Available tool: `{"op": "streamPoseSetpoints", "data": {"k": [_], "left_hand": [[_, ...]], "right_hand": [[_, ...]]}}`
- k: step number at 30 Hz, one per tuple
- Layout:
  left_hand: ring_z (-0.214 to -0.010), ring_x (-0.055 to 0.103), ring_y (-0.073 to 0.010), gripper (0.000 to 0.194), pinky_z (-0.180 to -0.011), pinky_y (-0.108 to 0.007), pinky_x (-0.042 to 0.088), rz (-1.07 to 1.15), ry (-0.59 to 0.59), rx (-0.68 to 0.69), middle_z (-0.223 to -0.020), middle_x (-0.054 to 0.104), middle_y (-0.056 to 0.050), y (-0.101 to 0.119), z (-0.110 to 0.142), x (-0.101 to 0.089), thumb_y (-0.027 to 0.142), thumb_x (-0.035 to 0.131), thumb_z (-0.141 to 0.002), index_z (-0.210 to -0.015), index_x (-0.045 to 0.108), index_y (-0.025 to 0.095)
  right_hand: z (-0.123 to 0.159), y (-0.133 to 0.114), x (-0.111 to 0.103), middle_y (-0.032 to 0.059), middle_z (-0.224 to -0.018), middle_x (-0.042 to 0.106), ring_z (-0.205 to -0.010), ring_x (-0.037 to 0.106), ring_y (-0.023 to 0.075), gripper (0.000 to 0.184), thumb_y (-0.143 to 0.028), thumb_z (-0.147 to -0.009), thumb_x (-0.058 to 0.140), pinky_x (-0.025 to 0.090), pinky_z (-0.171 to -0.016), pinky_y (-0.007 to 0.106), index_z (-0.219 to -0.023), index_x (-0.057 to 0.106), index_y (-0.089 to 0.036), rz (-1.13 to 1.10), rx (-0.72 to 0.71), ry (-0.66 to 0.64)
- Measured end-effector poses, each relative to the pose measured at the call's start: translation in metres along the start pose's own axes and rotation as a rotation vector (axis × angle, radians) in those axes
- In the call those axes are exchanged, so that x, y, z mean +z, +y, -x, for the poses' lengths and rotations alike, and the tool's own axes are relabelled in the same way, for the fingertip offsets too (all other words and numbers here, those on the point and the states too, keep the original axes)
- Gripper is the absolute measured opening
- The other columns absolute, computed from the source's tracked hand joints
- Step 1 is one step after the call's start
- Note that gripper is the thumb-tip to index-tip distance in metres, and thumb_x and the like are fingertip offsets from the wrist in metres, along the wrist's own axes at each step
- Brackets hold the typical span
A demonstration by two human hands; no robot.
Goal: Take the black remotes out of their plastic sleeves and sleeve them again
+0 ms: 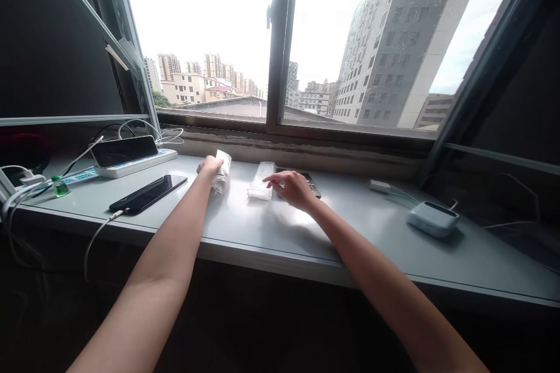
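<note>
My left hand (210,165) is closed around a white packet in crinkled clear plastic (223,173), tilted up over the shelf. To its right, a second clear plastic packet (259,183) with pale contents lies flat. My right hand (292,186) reaches over that packet's right edge with fingers stretched out and nothing in its grasp. Whether its fingertips touch the plastic, I cannot tell. Partly hidden behind this hand is a dark device with keys, like a calculator (313,185).
At left, a charging phone (149,193) lies before a white power strip (135,163), where another phone (125,151) leans. A small green bottle (60,187) stands among cables. At right sit a white box (433,219) and a charger (380,186). The grey tabletop (367,227) ends below a window.
</note>
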State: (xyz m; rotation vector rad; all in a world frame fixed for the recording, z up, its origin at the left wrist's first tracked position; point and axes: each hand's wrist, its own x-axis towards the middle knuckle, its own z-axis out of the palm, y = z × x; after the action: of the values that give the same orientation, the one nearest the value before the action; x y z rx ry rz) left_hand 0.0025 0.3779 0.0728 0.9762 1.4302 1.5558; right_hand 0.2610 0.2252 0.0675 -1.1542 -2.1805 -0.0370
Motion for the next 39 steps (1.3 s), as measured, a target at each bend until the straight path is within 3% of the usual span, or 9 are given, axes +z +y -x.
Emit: {"op": "streamPoseSetpoints", "data": {"k": [3, 12, 18, 23, 26, 30, 32, 35, 39], "left_hand": [[-0.129, 0.048, -0.0375, 0.024, -0.099, -0.045, 0.039, -0.394, 0.199, 0.076, -0.087, 0.067, -0.017, -0.002, 0.007, 0.001, 0.023, 0.069, -0.072, -0.061, 0.047, 0.021], [-0.133, 0.036, -0.0424, 0.030, -0.105, -0.058, 0.022, -0.638, 0.274, 0.305, -0.092, 0.064, -0.023, -0.005, 0.014, 0.007, 0.022, 0.065, -0.074, -0.055, 0.043, 0.018], [-0.127, 0.042, -0.0457, 0.011, -0.102, -0.059, 0.026, -0.998, 0.116, 0.330, -0.110, 0.064, -0.027, -0.002, 0.022, 0.017, 0.023, 0.069, -0.072, -0.075, 0.067, 0.013], [-0.123, 0.049, -0.0450, 0.033, -0.097, -0.054, 0.032, -1.529, -0.044, 0.306, -0.121, 0.062, -0.030, 0.003, 0.030, 0.020, 0.013, 0.067, -0.070, -0.102, 0.072, 0.010], [-0.121, 0.051, -0.0437, 0.029, -0.097, -0.054, 0.034, -1.504, 0.000, 0.402, -0.122, 0.062, -0.030, 0.004, 0.036, 0.021, 0.015, 0.063, -0.074, -0.102, 0.071, 0.010], [-0.108, 0.060, -0.0383, 0.019, -0.093, -0.047, 0.041, -1.134, 0.046, 0.525, -0.105, 0.068, -0.024, 0.010, 0.046, 0.033, 0.024, 0.056, -0.085, -0.082, 0.071, 0.014], [-0.085, 0.065, -0.0324, 0.034, -0.080, -0.041, 0.046, -0.880, -0.073, 0.457, -0.076, 0.067, -0.016, 0.016, 0.052, 0.043, 0.034, 0.054, -0.089, -0.062, 0.066, 0.016], [-0.049, 0.054, -0.0194, 0.058, -0.054, -0.030, 0.042, -0.583, -0.456, 0.255, -0.044, 0.047, -0.008, 0.022, 0.062, 0.058, 0.050, 0.047, -0.093, -0.046, 0.058, 0.016], [-0.038, 0.048, -0.0150, 0.072, -0.041, -0.025, 0.036, -0.357, -0.885, 0.007, -0.045, 0.055, -0.010, 0.020, 0.081, 0.074, 0.069, 0.037, -0.091, -0.071, 0.074, 0.009]], "right_hand": [[0.000, 0.000, -0.001, -0.0012, -0.093, 0.075, -0.091, 0.066, 0.0203, 0.028, -0.010, -0.093, 0.054, 0.047, -0.071, 0.028, -0.103, 0.075, -0.026, 0.033, -0.022, -0.008], [0.002, 0.000, 0.014, 0.0090, -0.132, 0.061, -0.121, 0.049, 0.0300, 0.037, -0.034, -0.098, 0.060, 0.038, -0.098, 0.046, -0.131, 0.061, -0.020, 0.170, -0.067, -0.076], [0.001, -0.008, 0.025, 0.0072, -0.126, 0.065, -0.115, 0.053, 0.0270, 0.021, -0.024, -0.098, 0.058, 0.033, -0.100, 0.045, -0.114, 0.071, -0.019, 0.263, -0.090, -0.089], [0.002, -0.010, 0.026, 0.0053, -0.108, 0.072, -0.100, 0.058, 0.0242, 0.018, -0.014, -0.094, 0.060, 0.035, -0.094, 0.042, -0.085, 0.075, -0.019, 0.277, -0.058, -0.030], [0.000, -0.008, 0.024, 0.0056, -0.098, 0.072, -0.094, 0.060, 0.0233, 0.017, -0.010, -0.090, 0.062, 0.040, -0.082, 0.035, -0.081, 0.072, -0.019, 0.207, -0.008, 0.079], [-0.004, 0.003, 0.020, 0.0036, -0.087, 0.069, -0.072, 0.061, 0.0180, 0.011, -0.009, -0.085, 0.064, 0.041, -0.063, 0.027, -0.078, 0.065, -0.018, -0.013, 0.178, 0.234], [-0.006, 0.011, 0.017, 0.0022, -0.079, 0.067, -0.066, 0.060, 0.0176, 0.015, -0.013, -0.083, 0.067, 0.043, -0.063, 0.028, -0.072, 0.058, -0.019, -0.135, 0.275, 0.315], [-0.008, 0.021, 0.013, 0.0011, -0.071, 0.064, -0.061, 0.062, 0.0188, 0.021, -0.021, -0.084, 0.066, 0.046, -0.062, 0.029, -0.070, 0.049, -0.021, -0.322, 0.400, 0.427], [-0.009, 0.025, 0.009, 0.0001, -0.072, 0.061, -0.057, 0.063, 0.0184, 0.021, -0.024, -0.085, 0.062, 0.048, -0.059, 0.030, -0.075, 0.044, -0.023, -0.435, 0.395, 0.535]]}}
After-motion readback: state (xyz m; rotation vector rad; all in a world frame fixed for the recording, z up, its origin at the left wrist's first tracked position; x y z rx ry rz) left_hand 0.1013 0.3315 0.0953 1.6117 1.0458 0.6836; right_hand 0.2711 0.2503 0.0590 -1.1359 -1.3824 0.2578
